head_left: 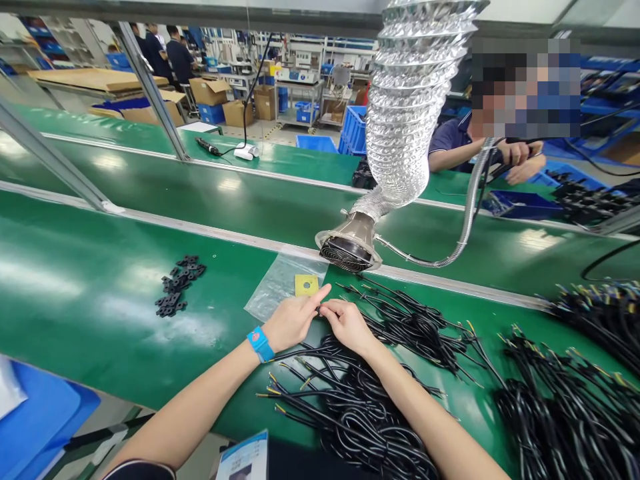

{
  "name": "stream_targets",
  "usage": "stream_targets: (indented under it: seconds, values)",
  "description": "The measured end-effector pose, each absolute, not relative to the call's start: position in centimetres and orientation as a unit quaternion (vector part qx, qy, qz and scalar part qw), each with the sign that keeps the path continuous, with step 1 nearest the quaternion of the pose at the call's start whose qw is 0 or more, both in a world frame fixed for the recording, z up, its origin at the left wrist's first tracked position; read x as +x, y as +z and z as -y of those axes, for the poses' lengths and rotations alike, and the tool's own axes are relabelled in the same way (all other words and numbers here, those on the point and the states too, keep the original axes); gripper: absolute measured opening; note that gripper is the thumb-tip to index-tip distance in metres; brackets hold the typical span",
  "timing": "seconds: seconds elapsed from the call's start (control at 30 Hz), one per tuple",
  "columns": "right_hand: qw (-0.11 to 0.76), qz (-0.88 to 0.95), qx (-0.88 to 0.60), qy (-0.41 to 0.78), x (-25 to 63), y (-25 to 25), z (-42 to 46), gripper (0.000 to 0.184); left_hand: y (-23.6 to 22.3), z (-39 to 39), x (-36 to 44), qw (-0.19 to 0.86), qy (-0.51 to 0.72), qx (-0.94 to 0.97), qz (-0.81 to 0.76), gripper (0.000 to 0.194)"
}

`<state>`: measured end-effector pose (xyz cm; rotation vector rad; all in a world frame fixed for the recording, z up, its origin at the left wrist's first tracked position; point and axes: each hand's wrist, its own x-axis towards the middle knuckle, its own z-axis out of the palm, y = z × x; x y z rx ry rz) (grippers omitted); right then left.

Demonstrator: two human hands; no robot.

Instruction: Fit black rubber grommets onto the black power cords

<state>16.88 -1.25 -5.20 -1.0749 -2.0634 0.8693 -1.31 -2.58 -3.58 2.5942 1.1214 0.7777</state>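
My left hand (293, 320), with a blue wristband (260, 344), and my right hand (346, 325) meet fingertip to fingertip over the green bench (75, 293). Both pinch a small black part (319, 309) between them, too small to name. A pile of coiled black cables (360, 407) with stripped coloured ends lies just under my right wrist. A yellow square pad (307, 285) rests on a clear plastic bag (277, 287) right beyond my fingers. A cluster of small black pieces (177, 285) lies to the left.
A silver flexible fume duct (405, 113) ends in a round nozzle (349, 250) just beyond my hands. More cable bundles (565, 407) fill the right. Another person's hands (520, 160) work across the belt. A blue bin (40, 420) sits bottom left.
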Motion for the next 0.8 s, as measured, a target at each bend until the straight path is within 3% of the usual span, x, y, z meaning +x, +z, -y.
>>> stream_targets:
  seconds: [0.27,0.47,0.53,0.63,0.8]
  values:
    - [0.296,0.754,-0.444,0.383,17.2,-4.1,1.4,0.036,-3.4,2.6,-1.3,0.092,0.303,0.882,-0.350,0.054]
    - [0.310,0.788,-0.477,0.233,20.7,3.4,2.7,0.032,-2.2,3.4,-0.7,0.150,0.409,0.795,-0.422,0.065]
    - [0.304,0.789,-0.507,0.168,23.0,6.6,3.8,0.032,-2.0,3.9,-0.7,0.182,0.379,0.803,-0.422,0.050]
    - [0.284,0.776,-0.560,0.069,26.3,10.2,5.4,0.032,-2.2,4.5,-0.4,0.220,0.238,0.857,-0.400,0.026]
    - [0.213,0.768,-0.604,-0.022,28.7,9.7,4.4,0.031,-2.6,5.0,0.4,0.216,0.104,0.884,-0.401,0.017]
